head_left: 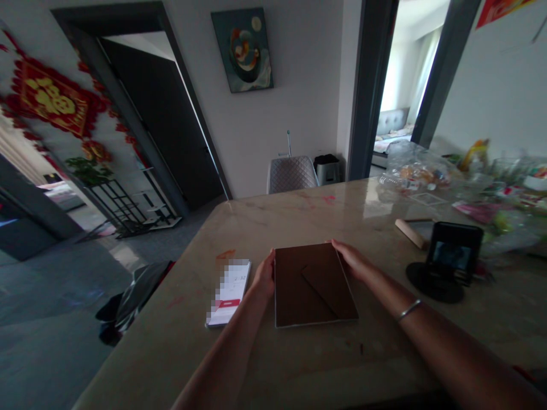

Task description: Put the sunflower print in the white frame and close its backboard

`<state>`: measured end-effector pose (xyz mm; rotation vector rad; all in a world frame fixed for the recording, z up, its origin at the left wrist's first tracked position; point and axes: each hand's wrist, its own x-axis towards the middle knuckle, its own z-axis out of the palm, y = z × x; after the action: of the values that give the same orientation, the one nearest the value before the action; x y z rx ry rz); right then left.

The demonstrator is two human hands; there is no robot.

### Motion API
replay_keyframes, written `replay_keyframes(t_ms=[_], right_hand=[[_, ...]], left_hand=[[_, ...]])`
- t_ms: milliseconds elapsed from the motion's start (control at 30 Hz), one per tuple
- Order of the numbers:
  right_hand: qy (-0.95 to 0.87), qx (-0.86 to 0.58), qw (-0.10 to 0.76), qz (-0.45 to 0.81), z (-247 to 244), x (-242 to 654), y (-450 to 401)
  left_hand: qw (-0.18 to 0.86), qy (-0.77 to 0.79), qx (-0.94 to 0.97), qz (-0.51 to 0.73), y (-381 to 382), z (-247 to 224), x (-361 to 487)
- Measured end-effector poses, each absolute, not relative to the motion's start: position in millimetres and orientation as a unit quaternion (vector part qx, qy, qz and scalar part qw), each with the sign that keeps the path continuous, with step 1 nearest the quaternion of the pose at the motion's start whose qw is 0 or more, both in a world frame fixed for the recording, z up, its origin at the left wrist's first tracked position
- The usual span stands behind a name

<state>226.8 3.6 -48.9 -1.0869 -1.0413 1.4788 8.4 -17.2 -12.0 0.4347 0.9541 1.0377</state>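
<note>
Between my hands, at the middle of the table, is a flat brown tablet case point(316, 287) with a pale rim and a dark diagonal crease. Along its upper left edge, my left hand point(265, 273) is closed, with the fingers partly hidden. My right hand point(344, 257) grips the upper right corner, its fingertips reaching over the top edge. What is inside the case does not show. Just left of my left forearm lies a phone point(234, 293) with a lit screen, blurred in part. A metal bangle point(410, 309) circles my right wrist.
To the right, a small screen on a round black stand point(453, 256) stands near a shallow wood-edged item point(412, 232). Plastic bags and packages point(419, 171) crowd the table's far right. A quilted chair point(293, 173) is beyond the far edge of the marble-like table point(273, 219).
</note>
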Motion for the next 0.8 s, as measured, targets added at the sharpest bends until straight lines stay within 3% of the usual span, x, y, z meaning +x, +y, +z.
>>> replay_keyframes(t_ms=[467, 700, 800], right_hand=[[-0.383, -0.412, 0.498, 0.66, -46.5, 226.9, 1.5], [-0.561, -0.476, 0.527, 0.425, -49.1, 230.5, 7.2], [-0.582, -0.5, 0.504, 0.397, -51.6, 234.0, 10.5]], left_hand=[[0.711, 0.443, 0.178, 0.516, -15.4, -19.0, 11.9], [0.664, 0.424, 0.208, 0.579, -9.9, -27.7, 11.3], [0.672, 0.426, 0.211, 0.568, -9.8, -28.4, 12.4]])
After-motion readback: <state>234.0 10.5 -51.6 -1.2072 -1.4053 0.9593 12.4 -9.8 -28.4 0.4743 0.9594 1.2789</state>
